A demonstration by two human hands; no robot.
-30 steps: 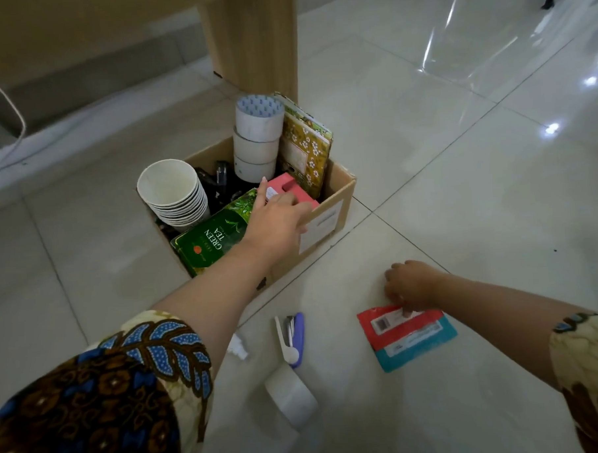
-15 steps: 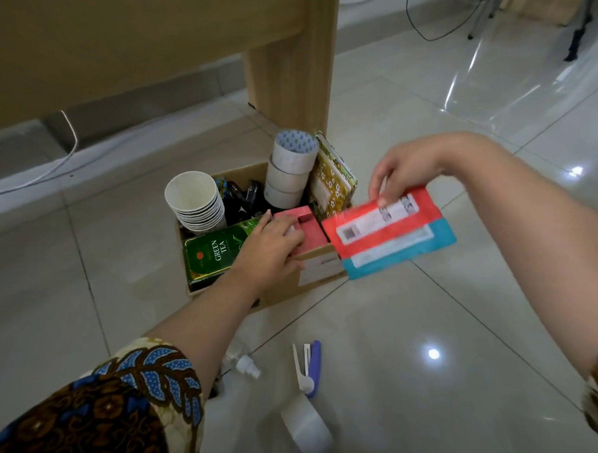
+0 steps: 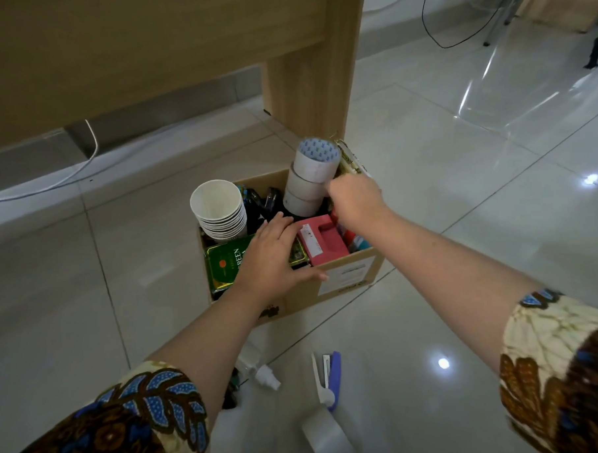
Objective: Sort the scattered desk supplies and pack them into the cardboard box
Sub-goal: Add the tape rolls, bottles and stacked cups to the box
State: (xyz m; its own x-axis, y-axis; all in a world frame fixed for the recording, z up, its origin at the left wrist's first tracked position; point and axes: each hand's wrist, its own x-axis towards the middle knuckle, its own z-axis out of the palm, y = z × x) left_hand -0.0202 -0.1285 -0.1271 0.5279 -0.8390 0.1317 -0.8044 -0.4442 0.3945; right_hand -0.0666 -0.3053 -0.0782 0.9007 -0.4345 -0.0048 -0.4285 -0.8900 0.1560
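The cardboard box [image 3: 344,281] stands on the tiled floor. It holds a stack of paper cups [image 3: 218,209], stacked tape rolls [image 3: 309,178], a green tea tin [image 3: 224,264], a red box [image 3: 322,240] and a patterned packet [image 3: 351,159]. My left hand [image 3: 275,258] lies flat on the tin, with its thumb along the box's front edge. My right hand [image 3: 354,198] is curled over the box's right side. It grips the far end of the red and teal packet [image 3: 354,241], which stands between the red box and the box wall.
On the floor in front of the box lie a purple and white stapler [image 3: 328,379], a roll of tape [image 3: 327,437] and a small white spray bottle [image 3: 259,370]. A wooden desk leg [image 3: 311,71] rises just behind the box. A white cable [image 3: 66,178] runs along the wall.
My right hand lifted the red and teal packet off the floor, carried it over the box and lowered it into the right side. My left hand slid from the red box onto the tin.
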